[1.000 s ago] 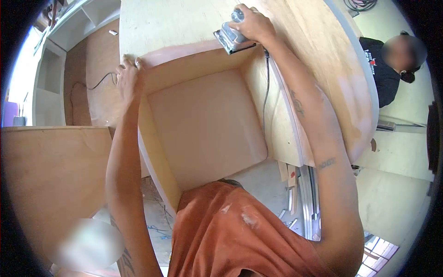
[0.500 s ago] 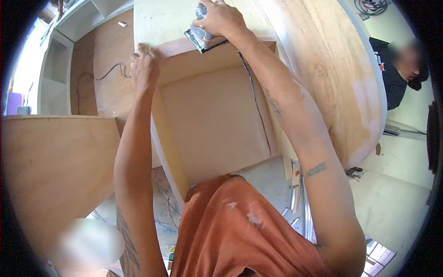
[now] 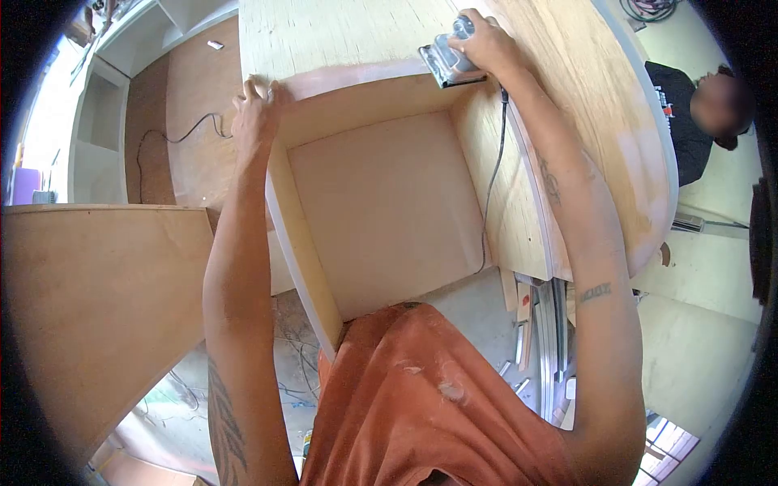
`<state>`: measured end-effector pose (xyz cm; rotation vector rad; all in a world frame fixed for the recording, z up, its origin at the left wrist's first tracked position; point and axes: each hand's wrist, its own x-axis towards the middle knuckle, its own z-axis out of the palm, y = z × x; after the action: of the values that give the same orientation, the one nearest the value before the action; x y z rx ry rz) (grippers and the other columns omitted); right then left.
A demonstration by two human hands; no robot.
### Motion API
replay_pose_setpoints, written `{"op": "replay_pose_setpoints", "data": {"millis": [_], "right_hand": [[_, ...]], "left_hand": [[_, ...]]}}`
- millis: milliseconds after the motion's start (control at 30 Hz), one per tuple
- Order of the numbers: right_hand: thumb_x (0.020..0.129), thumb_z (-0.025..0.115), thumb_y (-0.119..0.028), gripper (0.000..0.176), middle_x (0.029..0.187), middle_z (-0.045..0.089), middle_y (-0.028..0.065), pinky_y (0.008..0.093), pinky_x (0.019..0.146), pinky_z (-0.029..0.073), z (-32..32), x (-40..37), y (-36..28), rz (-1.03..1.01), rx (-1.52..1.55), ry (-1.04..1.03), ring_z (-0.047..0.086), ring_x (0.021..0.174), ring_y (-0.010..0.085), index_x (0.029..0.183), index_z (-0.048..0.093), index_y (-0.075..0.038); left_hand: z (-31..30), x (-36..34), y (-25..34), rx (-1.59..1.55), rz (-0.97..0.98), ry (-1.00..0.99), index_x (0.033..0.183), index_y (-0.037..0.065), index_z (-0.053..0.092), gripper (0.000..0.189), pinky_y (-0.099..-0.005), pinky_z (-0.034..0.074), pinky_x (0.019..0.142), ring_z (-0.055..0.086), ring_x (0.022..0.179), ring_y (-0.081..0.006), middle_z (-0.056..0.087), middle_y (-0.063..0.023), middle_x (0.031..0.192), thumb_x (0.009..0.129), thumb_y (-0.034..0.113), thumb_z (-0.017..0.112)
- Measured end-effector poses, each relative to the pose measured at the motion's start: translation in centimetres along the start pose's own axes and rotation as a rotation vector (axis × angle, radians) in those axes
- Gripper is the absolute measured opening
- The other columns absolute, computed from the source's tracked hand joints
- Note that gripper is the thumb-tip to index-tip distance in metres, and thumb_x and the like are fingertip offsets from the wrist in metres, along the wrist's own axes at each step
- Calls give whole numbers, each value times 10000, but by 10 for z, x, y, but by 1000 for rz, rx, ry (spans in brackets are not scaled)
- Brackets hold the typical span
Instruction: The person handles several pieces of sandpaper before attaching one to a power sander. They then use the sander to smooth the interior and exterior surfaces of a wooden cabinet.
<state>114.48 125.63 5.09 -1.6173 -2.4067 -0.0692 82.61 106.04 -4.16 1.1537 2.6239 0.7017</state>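
Observation:
My right hand (image 3: 492, 44) is wrapped round a grey electric sander (image 3: 444, 63). Its flat pad rests on the far front edge of a wooden cabinet (image 3: 344, 78), near the right corner of the open compartment. From the sander a black cord (image 3: 495, 166) hangs down into that compartment. At the left corner of the same edge, my left hand (image 3: 257, 109) grips the wood with its fingers curled over; part of the grip is hidden. Pale pinkish filler or dust marks the edge between the two hands.
A curved wooden top (image 3: 600, 121) extends to the right, with a person in a dark shirt (image 3: 681, 121) beyond it. White shelving (image 3: 101, 121) stands at left above a plywood panel (image 3: 105, 300). Metal strips (image 3: 551, 348) lie on the floor.
My right hand and the sander have slid right along the cabinet edge, and the cord has shifted with them. My left hand stays at the left corner.

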Motion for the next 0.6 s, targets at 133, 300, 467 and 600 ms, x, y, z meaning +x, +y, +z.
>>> {"op": "replay_pose_setpoints", "data": {"millis": [133,300,467,600], "right_hand": [[784,665,-467,624,1228,589,154,476,883,520,-3,13,-9,102,-91,1,640,1049,369,1348,484,-272],[781,705,-467,576,1191,578,246,496,866,512,-11,17,-56,148,56,-57,613,1048,427,1242,522,-174],[776,717,-423,575,1165,573,256,489,842,527,-3,7,-114,19,100,-30,631,1002,427,1244,510,-160],[767,717,-412,578,1172,572,251,483,844,527,-2,2,-155,-19,136,-49,635,997,419,1239,511,-150]], "left_hand": [[2,-2,0,19,39,22,1438,93,344,669,-521,488,877,582,1067,-481,507,-313,1231,960,556,408],[2,-4,-1,3,95,29,1396,19,361,557,-531,496,841,592,997,-505,516,-334,1178,996,407,388],[38,20,-38,84,342,97,1382,20,361,495,-527,500,832,600,987,-498,517,-336,1169,988,319,380],[11,3,-9,-76,71,16,1399,57,342,472,-527,503,828,607,974,-495,518,-326,1176,997,306,341]]}}
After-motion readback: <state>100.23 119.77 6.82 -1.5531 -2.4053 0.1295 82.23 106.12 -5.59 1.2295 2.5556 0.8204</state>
